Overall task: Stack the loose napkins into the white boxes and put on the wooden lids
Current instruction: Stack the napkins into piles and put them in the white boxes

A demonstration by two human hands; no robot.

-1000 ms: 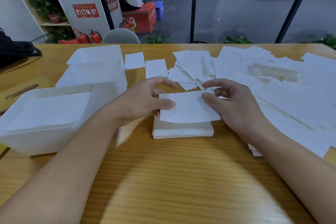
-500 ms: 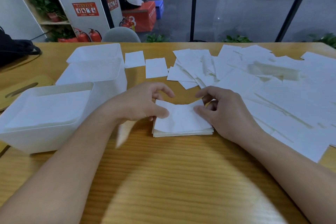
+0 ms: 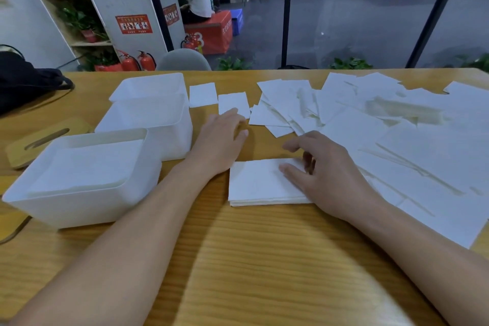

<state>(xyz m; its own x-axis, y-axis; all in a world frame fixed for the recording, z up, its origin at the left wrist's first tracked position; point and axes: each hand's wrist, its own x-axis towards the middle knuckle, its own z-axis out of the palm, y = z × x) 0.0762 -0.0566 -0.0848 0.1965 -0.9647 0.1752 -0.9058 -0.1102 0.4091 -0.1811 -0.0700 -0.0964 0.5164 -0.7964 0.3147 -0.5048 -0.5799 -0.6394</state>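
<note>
- The right hand [image 3: 328, 174] rests on the right part of a small napkin stack [image 3: 259, 182] on the wooden worktop [image 3: 264, 259], fingers loosely bent, gripping nothing.
- The left hand [image 3: 222, 137] reaches forward, fingers extended and relaxed, its tips at a single napkin [image 3: 234, 103].
- Loose napkins [image 3: 397, 135] spread over the right side.
- The nearest white box [image 3: 79, 180] holds napkins; two more boxes [image 3: 150, 111] stand behind it.
- A wooden lid [image 3: 39, 140] lies at the left.
</note>
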